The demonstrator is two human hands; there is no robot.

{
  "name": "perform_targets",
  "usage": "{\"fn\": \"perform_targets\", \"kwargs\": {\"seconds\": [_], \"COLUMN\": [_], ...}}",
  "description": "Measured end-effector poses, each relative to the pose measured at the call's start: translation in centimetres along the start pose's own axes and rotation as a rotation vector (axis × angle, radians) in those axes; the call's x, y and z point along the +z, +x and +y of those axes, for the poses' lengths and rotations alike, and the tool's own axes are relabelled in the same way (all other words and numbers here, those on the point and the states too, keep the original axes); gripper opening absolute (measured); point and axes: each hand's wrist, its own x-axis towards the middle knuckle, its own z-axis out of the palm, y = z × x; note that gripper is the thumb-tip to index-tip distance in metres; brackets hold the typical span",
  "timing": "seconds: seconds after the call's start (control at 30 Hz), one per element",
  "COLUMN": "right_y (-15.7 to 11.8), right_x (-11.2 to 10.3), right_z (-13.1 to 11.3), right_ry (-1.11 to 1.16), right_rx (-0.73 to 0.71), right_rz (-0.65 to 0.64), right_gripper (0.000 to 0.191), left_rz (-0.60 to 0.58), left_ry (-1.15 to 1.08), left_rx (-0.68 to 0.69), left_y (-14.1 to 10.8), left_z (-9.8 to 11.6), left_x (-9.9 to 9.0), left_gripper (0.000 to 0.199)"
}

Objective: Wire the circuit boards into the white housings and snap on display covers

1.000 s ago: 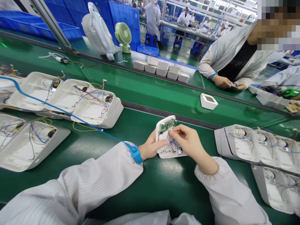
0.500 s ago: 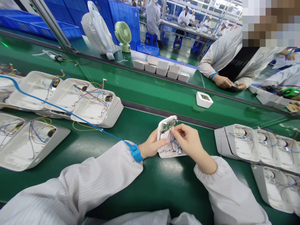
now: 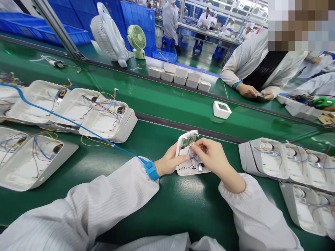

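Observation:
My left hand (image 3: 170,161) is closed on the edge of a white plastic cover (image 3: 180,148), thumb on its inner side, holding it tilted up. A green circuit board (image 3: 188,140) sits inside the cover's upper part. Below it stands a white casing (image 3: 186,171) with thin red and blue wires in it. My right hand (image 3: 209,153) pinches a small pale wire connector (image 3: 192,143) at the board's lower edge; the fingertips partly hide it. A blue wrist strap (image 3: 152,170) with a cord is around my left wrist.
White housings with loose wires (image 3: 104,122) stand at left, and more housings (image 3: 274,162) at right. A white device with a screen (image 3: 222,109) lies on the green belt (image 3: 167,101). Opposite, a person (image 3: 251,69) handles a small part. Two fans (image 3: 108,35) stand beyond.
The white device with the screen has moved a little to the left along the belt. The cover has tipped slightly; both hands stay at nearly the same place.

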Motion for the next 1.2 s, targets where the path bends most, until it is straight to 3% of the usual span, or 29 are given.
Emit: {"fn": "perform_targets", "kwargs": {"seconds": [0.17, 0.97, 1.2], "right_y": [-0.06, 0.17, 0.17], "right_x": [0.43, 1.01, 0.63], "right_z": [0.05, 0.21, 0.03], "right_ry": [0.079, 0.363, 0.268], "right_rx": [0.011, 0.149, 0.098], "right_rz": [0.005, -0.063, -0.056], "right_gripper": [0.016, 0.024, 0.022], "left_rz": [0.016, 0.026, 0.037], "left_ry": [-0.02, -0.111, -0.137], "left_rx": [0.012, -0.019, -0.074], "left_y": [-0.14, -0.14, -0.12], "left_z": [-0.26, -0.32, 0.19], "left_x": [-0.05, -0.15, 0.06], "left_gripper": [0.047, 0.046, 0.048]}}
